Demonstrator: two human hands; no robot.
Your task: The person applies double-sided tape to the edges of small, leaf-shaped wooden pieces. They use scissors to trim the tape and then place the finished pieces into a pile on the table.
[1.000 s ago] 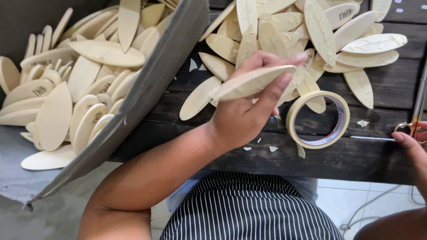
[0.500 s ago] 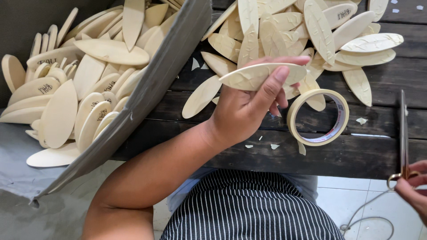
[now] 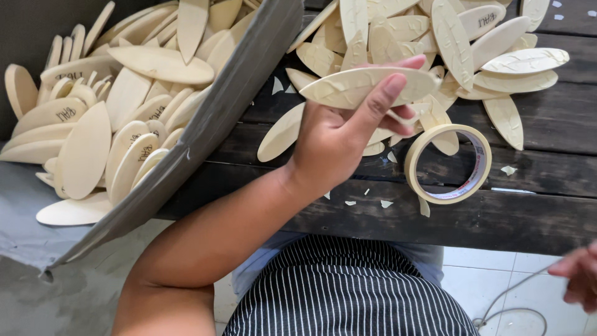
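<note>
While the right hand [image 3: 575,277] hangs low and blurred off the near edge of the surface [image 3: 528,211], it has let go the thin dark tool it held a moment ago; I cannot tell if its fingers are spread or closed. A thin cord [image 3: 510,298] runs below it. Farther in, the left hand [image 3: 339,134] pinches one wooden leaf piece [image 3: 367,86] between thumb and fingers, raised a little higher than before, so that piece is the one in work. Just beside lies the tape roll [image 3: 449,163], unmoved, and behind it the leaf pile [image 3: 472,56]. At the far left, the grey box [image 3: 205,130] holds more pieces.
</note>
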